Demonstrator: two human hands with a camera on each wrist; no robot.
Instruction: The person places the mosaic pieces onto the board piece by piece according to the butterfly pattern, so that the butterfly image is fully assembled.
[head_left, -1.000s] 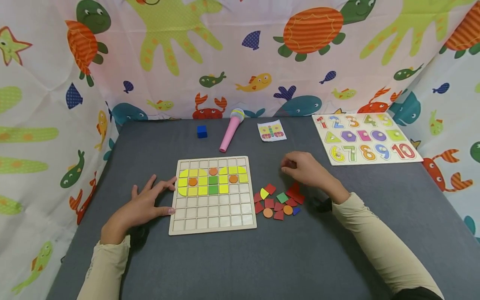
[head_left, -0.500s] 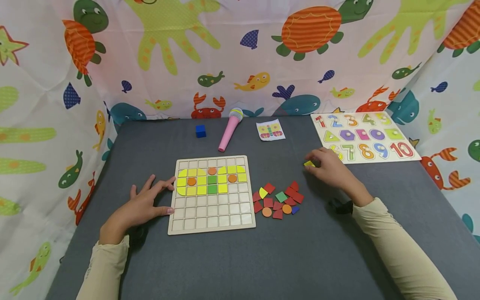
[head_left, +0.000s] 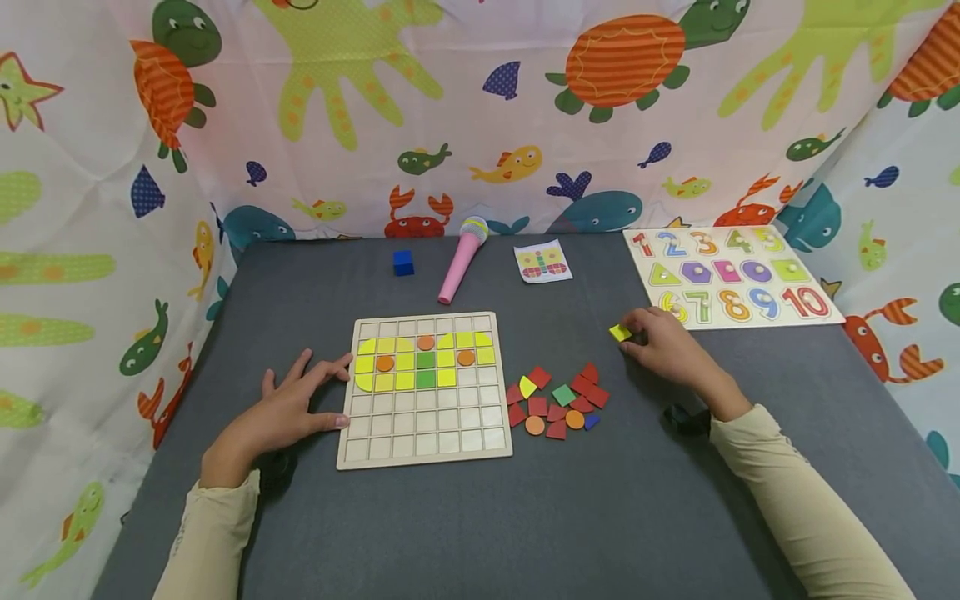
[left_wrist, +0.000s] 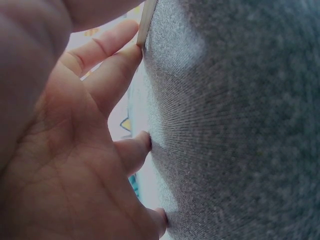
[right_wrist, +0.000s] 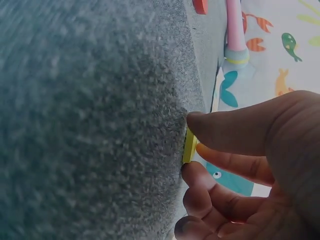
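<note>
Grey table (head_left: 435, 533), left hand (head_left: 277, 417) spread against board (left_wrist: 145, 24), grid (head_left: 426, 424) head-view only, right hand (head_left: 667, 354) pinching yellow tile (right_wrist: 189, 146)

Up near the table's far right corner (head_left: 870, 367), the board (head_left: 742, 284) reads 1 to 5, with 6 to 10 below!

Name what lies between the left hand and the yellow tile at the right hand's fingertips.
In the head view, the wooden grid board, partly filled with tiles, then bare gray table before the yellow tile; loose pieces lie off that line.

Play corner (sea-animal curtain (head_left: 480, 121))
</note>
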